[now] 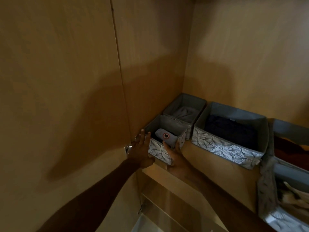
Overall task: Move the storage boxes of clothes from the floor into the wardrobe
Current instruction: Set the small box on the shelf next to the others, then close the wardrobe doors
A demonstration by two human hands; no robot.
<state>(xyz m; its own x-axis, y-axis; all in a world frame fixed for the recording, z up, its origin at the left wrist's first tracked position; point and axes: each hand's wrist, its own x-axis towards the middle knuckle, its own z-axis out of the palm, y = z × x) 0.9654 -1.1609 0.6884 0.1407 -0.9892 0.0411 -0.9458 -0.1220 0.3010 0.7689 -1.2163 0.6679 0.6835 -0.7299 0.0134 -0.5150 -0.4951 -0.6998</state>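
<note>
The small leaf-patterned storage box sat at the near left corner of the wardrobe shelf, its near end jutting past the shelf's edge and its left wall close to the wardrobe side panel, with only a thin gap there. The left hand filled that gap, fingers straight and flat against the box's left wall. The right hand gripped the near right corner, thumb hooked over the rim. A second small box stood just behind, touching, and a larger box of dark clothes stood to the right. Inside the held box, a grey folded garment showed a star badge. A further box at the right was cut off by the frame, its contents hard to make out.
</note>
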